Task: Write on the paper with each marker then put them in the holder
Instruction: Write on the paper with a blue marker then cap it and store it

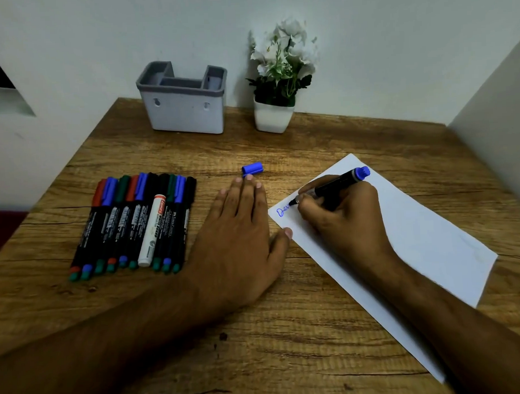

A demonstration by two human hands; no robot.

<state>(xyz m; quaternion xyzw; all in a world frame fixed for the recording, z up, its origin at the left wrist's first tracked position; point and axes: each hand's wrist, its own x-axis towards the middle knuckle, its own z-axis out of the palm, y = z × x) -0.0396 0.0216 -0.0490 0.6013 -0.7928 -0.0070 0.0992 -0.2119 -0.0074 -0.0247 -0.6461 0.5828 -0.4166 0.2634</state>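
Diagonally, my right hand (339,217) grips the blue marker (335,186), tip down-left on the paper (416,235), its butt up-right; my left hand (239,227) lies flat, empty.

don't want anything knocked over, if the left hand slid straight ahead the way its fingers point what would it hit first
The blue cap. The left hand lies flat on the table, and the cap sits just past its fingertips, possibly already touching. Beyond it the wood looks bare up to the wall.
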